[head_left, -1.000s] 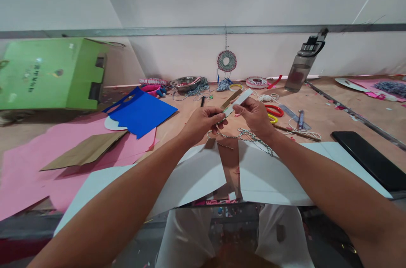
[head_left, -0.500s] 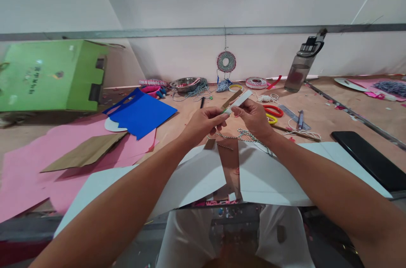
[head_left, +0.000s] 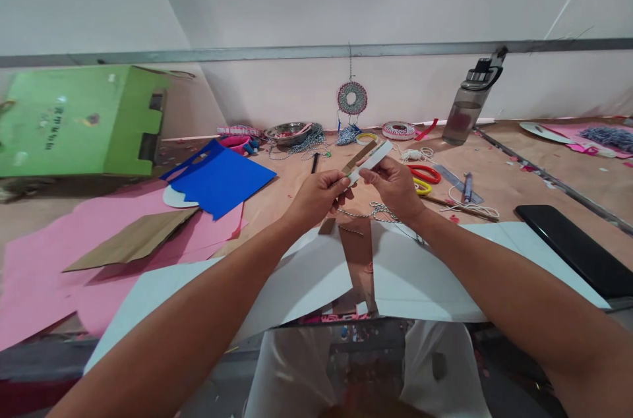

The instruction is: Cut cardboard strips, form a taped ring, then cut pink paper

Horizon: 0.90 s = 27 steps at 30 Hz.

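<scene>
My left hand pinches the lower end of a narrow white strip, which may be paper or card. Fingers of my right hand are closed on the same strip from the other side. The strip slants up to the right, with a small green spot near my left fingertips. Just behind it shows a brown cardboard strip; whether a hand holds it I cannot tell. Beneath my hands lies a thin patterned cord, and white paper sheets spread along the table's front edge.
Red-handled scissors, a ruler and a phone lie on the right. A bottle stands behind them. Blue sheet, pink paper and a green box are left. A metal bowl sits at the back.
The white strip has shifted and turned slightly between my fingers, and more of its face shows. Both hands keep their pinch in nearly the same place.
</scene>
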### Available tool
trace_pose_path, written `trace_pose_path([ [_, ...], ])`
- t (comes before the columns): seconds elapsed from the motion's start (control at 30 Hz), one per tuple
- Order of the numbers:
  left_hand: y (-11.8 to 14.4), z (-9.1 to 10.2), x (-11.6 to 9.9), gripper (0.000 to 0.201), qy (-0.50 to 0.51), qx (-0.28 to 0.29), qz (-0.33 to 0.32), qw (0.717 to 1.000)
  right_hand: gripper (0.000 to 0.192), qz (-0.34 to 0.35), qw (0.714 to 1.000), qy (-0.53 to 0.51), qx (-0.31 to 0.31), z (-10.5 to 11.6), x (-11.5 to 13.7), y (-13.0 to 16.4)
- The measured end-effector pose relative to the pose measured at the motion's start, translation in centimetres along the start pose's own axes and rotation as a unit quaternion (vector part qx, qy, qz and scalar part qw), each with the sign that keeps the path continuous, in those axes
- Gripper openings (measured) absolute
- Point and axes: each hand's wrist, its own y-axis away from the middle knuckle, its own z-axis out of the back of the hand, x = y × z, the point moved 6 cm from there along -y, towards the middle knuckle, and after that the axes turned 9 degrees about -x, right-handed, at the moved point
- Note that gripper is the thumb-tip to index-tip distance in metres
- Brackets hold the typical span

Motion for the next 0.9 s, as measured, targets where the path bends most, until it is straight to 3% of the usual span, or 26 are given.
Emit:
trace_pose_path([
  [0.3,0.2,0.4,-0.6,0.029,-0.124,-0.057,-0.061,0.989,0.027,-0.001,0.999,0.044,0.001,0.1,-0.8,0.0],
  [0.53,0.0,0.2,-0.6,0.029,-0.082,-0.031,-0.052,0.995,0.026,-0.016,0.999,0.035,0.001,0.1,-0.7,0.1],
  [0.73,-0.1,0.1,-0.2,0.034,-0.016,0.000,-0.009,1.000,0.026,-0.115,0.992,-0.057,0.014,-0.6,-1.9,0.4],
  [0.9,-0.2,0.8,-0.1,0.031,-0.011,0.012,0.006,1.000,0.036,-0.232,0.958,-0.149,0.081,-2.1,-3.1,1.2],
])
